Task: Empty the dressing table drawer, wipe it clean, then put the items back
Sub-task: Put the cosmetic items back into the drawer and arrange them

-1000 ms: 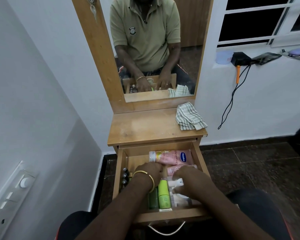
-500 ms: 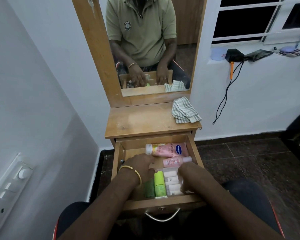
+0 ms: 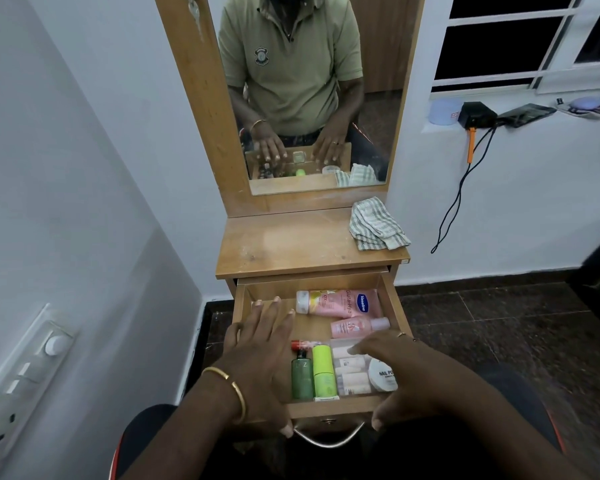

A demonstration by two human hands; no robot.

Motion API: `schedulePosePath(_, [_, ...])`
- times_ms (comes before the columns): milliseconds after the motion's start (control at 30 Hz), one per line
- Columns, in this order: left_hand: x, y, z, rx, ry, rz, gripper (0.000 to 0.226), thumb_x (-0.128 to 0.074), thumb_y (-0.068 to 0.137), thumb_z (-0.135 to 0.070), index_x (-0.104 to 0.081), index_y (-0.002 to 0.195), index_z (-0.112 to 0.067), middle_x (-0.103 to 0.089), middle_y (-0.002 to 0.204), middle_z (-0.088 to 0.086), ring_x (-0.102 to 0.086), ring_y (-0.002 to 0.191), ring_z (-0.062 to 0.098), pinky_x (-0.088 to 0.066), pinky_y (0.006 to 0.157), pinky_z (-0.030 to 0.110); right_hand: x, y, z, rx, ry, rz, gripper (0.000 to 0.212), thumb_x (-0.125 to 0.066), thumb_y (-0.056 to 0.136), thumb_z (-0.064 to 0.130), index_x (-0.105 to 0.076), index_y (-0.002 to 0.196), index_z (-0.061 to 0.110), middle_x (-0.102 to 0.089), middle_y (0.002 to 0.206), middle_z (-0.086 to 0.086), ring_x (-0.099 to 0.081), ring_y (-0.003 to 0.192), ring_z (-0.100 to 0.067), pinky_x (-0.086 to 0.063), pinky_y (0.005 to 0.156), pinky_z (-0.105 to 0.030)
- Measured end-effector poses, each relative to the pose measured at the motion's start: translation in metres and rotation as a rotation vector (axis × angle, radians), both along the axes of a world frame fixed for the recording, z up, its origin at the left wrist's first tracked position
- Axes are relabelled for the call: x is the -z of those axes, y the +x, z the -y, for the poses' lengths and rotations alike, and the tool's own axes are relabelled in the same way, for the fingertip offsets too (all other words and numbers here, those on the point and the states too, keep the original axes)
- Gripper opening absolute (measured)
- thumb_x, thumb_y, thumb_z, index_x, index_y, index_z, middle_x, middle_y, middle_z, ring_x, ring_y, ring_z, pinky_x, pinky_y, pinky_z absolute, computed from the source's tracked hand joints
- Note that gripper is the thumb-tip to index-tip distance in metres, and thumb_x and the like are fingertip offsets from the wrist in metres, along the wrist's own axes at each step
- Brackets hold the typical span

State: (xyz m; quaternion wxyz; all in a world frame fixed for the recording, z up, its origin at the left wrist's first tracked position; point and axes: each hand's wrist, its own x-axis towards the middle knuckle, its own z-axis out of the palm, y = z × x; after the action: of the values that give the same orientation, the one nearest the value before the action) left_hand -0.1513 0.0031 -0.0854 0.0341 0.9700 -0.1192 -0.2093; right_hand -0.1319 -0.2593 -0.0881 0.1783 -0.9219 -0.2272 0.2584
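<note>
The left hand [image 3: 260, 351], fingers spread flat, covers the left part of the open wooden drawer [image 3: 394, 299], so whatever lies beneath it cannot be made out. The right hand [image 3: 402, 372] hides part of the round white tub [image 3: 381, 375], cutting its label short, and blurs at the fingertips. Print on the small pale bottles [image 3: 350, 372] is too small to read. The white switch panel [image 3: 18, 379] runs off the left edge.

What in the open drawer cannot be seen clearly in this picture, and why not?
- Head view: the left part of the drawer floor lies under the left hand.
- Small white bottles: labels too small to read; the right hand blurs over them.
- White jar: label cut off by the right hand.
- Dark green bottle: print too faint.
</note>
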Motion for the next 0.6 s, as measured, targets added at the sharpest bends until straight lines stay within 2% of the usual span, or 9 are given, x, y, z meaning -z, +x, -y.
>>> schedulePosePath(200, [0.002, 0.014, -0.006, -0.001, -0.002, 0.021, 0.156, -0.084, 0.047, -0.065, 0.029, 0.148, -0.03, 0.046, 0.15, -0.008, 0.044, 0.136, 0.022, 0.009, 0.118, 0.058, 0.003, 0.014, 0.002, -0.019, 0.033, 0.101, 0.11, -0.083, 0.06, 0.06, -0.018, 0.149, 0.047, -0.012, 0.159, 0.025, -0.008, 0.148, -0.005, -0.015, 0.119, -0.032])
schedulePosePath(333, [0.005, 0.032, -0.013, -0.035, -0.021, 0.045, 0.158, -0.083, 0.042, -0.068, 0.026, 0.15, -0.029, 0.044, 0.151, -0.01, 0.043, 0.138, 0.021, 0.007, 0.118, 0.059, 0.01, 0.033, 0.006, 0.036, 0.068, 0.122, 0.122, -0.083, 0.052, 0.066, -0.011, 0.149, 0.05, -0.006, 0.153, 0.032, 0.007, 0.138, 0.009, -0.01, 0.118, -0.03])
schedulePosePath(433, [0.007, 0.05, -0.02, -0.053, -0.033, 0.069, 0.16, -0.08, 0.038, -0.074, 0.024, 0.151, -0.029, 0.042, 0.153, -0.01, 0.04, 0.14, 0.019, 0.008, 0.118, 0.056, 0.019, 0.053, 0.008, 0.047, 0.045, 0.183, 0.134, -0.08, 0.046, 0.075, -0.004, 0.152, 0.044, -0.003, 0.153, 0.032, 0.016, 0.137, 0.009, -0.002, 0.117, -0.029])
schedulePosePath(533, [0.008, 0.067, -0.025, -0.06, -0.034, 0.093, 0.161, -0.078, 0.036, -0.078, 0.022, 0.152, -0.028, 0.04, 0.153, -0.011, 0.037, 0.141, 0.017, 0.007, 0.118, 0.054, 0.023, 0.07, 0.009, 0.049, 0.023, 0.241, 0.143, -0.072, 0.042, 0.085, 0.01, 0.151, 0.042, 0.016, 0.145, 0.039, 0.027, 0.137, 0.007, 0.005, 0.114, -0.028])
schedulePosePath(600, [0.01, 0.079, -0.028, -0.064, -0.032, 0.11, 0.16, -0.076, 0.036, -0.079, 0.023, 0.151, -0.028, 0.042, 0.152, -0.01, 0.038, 0.141, 0.017, 0.007, 0.118, 0.054, 0.026, 0.081, 0.008, 0.059, 0.014, 0.289, 0.144, -0.065, 0.041, 0.091, 0.022, 0.145, 0.043, 0.022, 0.146, 0.036, 0.031, 0.139, 0.003, 0.007, 0.117, -0.032])
